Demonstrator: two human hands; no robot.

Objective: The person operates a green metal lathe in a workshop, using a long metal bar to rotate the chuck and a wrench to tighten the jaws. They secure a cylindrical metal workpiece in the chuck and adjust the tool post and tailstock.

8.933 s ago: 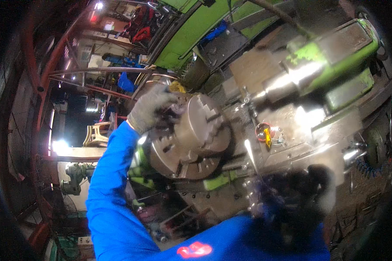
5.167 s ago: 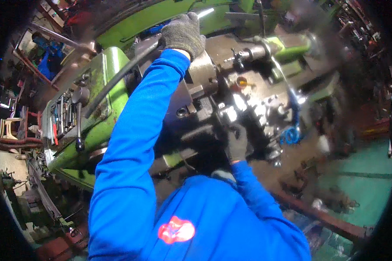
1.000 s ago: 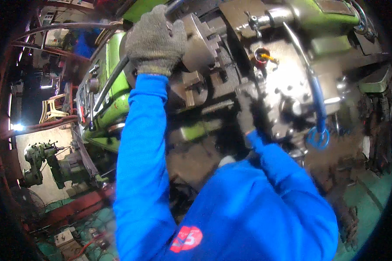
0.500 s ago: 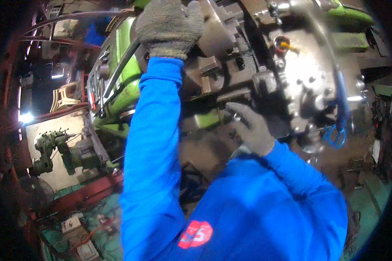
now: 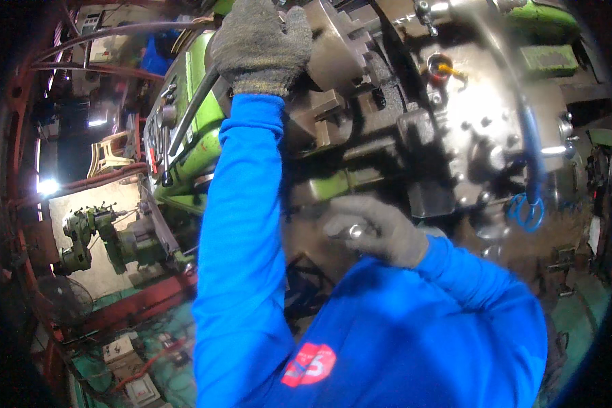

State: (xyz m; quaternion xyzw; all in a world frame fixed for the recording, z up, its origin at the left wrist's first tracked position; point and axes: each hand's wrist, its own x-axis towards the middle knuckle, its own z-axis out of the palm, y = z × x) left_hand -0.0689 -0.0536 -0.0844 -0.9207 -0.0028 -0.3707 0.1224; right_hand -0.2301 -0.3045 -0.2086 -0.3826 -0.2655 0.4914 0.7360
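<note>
My left hand (image 5: pixel 262 47), in a grey knit glove, reaches far forward beside the large steel chuck (image 5: pixel 333 51) of a lathe. Its thumb stands apart, but the other fingertips run out at the top edge, so their grip is hidden. A dark grey bar (image 5: pixel 194 109) slants down-left from the wrist side of that hand; I cannot tell whether the hand touches it. Close to my body, my right hand (image 5: pixel 387 231), gloved too, has its fingers curled round a shiny rounded metal knob (image 5: pixel 355 232). What the knob belongs to is hidden.
The green headstock (image 5: pixel 200 122) lies to the left. On the right stand the bolted steel carriage (image 5: pixel 479 126), a blue hose (image 5: pixel 534 156) and a yellow-handled piece (image 5: pixel 447 69). A green machine part (image 5: pixel 81 234) sits on a pale board at left, near a red beam (image 5: pixel 129 306).
My right hand has come back toward my body and slightly left, the shiny knob moving with it. A green bar behind it is now uncovered. My left hand has hardly moved.
</note>
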